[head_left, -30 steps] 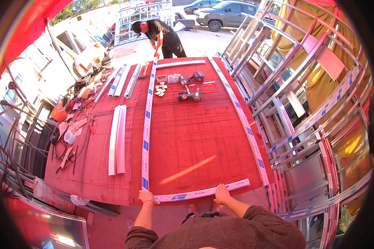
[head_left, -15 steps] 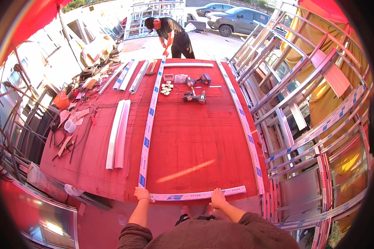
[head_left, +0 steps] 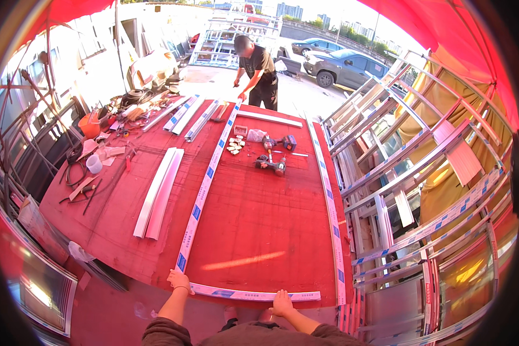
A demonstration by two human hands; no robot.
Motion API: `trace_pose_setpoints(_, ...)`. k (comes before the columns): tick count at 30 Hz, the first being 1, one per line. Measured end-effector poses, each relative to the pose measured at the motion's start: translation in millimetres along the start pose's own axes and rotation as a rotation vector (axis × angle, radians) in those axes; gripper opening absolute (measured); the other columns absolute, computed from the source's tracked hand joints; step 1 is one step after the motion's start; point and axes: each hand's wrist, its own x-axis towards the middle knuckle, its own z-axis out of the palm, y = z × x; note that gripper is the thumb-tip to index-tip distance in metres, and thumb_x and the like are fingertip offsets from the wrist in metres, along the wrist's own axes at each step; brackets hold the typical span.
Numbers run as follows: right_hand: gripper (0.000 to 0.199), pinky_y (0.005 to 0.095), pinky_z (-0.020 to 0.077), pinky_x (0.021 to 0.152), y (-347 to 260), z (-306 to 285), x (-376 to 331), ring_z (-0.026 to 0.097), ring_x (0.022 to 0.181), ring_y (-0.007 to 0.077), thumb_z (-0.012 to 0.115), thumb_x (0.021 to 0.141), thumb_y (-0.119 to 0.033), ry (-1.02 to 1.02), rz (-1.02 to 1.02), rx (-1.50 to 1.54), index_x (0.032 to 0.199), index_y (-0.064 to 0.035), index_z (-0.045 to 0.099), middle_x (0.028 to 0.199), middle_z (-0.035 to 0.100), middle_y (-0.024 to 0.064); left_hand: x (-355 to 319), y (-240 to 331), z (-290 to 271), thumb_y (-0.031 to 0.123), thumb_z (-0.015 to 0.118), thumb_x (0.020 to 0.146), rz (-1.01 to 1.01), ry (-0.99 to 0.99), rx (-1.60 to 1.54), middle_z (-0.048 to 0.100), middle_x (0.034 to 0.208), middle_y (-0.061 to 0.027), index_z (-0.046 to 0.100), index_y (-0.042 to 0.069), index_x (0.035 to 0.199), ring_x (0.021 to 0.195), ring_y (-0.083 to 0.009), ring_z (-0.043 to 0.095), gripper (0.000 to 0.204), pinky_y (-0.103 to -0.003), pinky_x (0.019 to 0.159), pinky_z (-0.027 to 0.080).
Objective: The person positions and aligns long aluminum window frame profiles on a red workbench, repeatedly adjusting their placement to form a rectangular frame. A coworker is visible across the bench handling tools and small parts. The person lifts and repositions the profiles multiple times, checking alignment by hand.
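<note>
A short metal profile (head_left: pixel 254 294) covered in printed film lies along the near edge of the red table. My left hand (head_left: pixel 180 280) is closed over the corner where its left end meets a long profile (head_left: pixel 200 199). Further right, my right hand (head_left: pixel 282 303) grips the short profile near its right end, fingers over the top. The long profile stretches away to a co-worker (head_left: pixel 258 69) at the far edge, who has a hand at its far end. Another long profile (head_left: pixel 330 210) lies on the right, apart from the short one's end.
On the red table (head_left: pixel 259 230) lie two power drills (head_left: pixel 278 142), small metal pieces (head_left: pixel 235 145) and a far crosswise profile (head_left: pixel 270 119). Loose profiles (head_left: pixel 160 193), cables and tools cover the left side. A rack of metal frames (head_left: pixel 409 173) stands close on the right.
My view has tilted up and shifted, so the table sits lower. The co-worker has straightened somewhat and drawn one hand back from the long profile. My hands keep their places on the profiles.
</note>
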Motion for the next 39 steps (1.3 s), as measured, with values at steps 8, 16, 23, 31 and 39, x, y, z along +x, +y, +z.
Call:
trace_pose_setpoints(8, 0.102, 0.0491, 0.0248, 0.116, 2.5, 1.9, 1.4, 0.021, 0.143, 0.0436, 0.073, 0.078, -0.047, 0.0, 0.009, 0.009, 0.145, 0.012, 0.023, 0.152, 0.023, 0.0296, 21.2, 8.8, 21.8, 0.044, 0.084, 0.064, -0.116, 0.098, -0.209, 0.047, 0.132, -0.026, 0.023, -0.016, 0.144, 0.119, -0.0394, 0.052, 0.117, -0.051, 0.1, 0.041)
trace_pose_setpoints(16, 0.102, 0.0485, 0.0238, 0.116, 1.3, 1.3, 2.2, 0.022, 0.143, 0.0429, 0.073, 0.078, -0.047, 0.006, -0.004, -0.005, 0.144, 0.0128, 0.023, 0.152, 0.025, 0.0298, 13.4, 7.7, 13.4, 0.04, 0.067, 0.072, -0.083, 0.099, -0.052, 0.049, 0.13, -0.0252, 0.025, -0.016, 0.143, 0.119, -0.0376, 0.053, 0.1, -0.05, 0.098, 0.043)
trace_pose_setpoints(23, 0.102, 0.0476, 0.024, 0.117, 2.4, 4.7, 2.6, 0.021, 0.143, 0.043, 0.073, 0.079, -0.045, 0.024, -0.016, -0.04, 0.145, 0.013, 0.022, 0.152, 0.025, 0.0303, -0.4, 2.2, 1.5, 0.042, 0.075, 0.075, 0.005, 0.001, 0.011, 0.051, 0.13, -0.0246, 0.025, -0.017, 0.143, 0.118, -0.0369, 0.053, 0.103, -0.049, 0.097, 0.044)
trace_pose_setpoints(31, 0.05, 0.0457, 0.0438, 0.095, 22.6, -2.1, -2.7, 0.053, 0.113, 0.0344, 0.072, 0.075, -0.026, 0.295, -0.121, -0.049, 0.111, 0.0007, 0.051, 0.114, 0.055, 0.0182, -0.6, 1.0, 0.6, 0.063, 0.092, 0.025, -0.024, 0.029, 0.056, 0.05, 0.13, -0.0185, 0.021, -0.015, 0.144, 0.118, -0.0292, 0.055, 0.159, -0.041, 0.093, 0.049)
trace_pose_setpoints(39, 0.023, 0.0412, 0.0445, 0.087, 66.6, 1.8, 0.2, 0.056, 0.101, 0.0278, 0.066, 0.076, -0.014, 0.345, 0.043, -0.248, 0.098, -0.0055, 0.064, 0.103, 0.059, 0.0126, -1.2, -8.1, 0.2, 0.064, 0.092, 0.029, 0.039, 0.044, 0.007, 0.049, 0.129, -0.0196, 0.022, -0.015, 0.143, 0.118, -0.0326, 0.056, 0.155, -0.041, 0.096, 0.048)
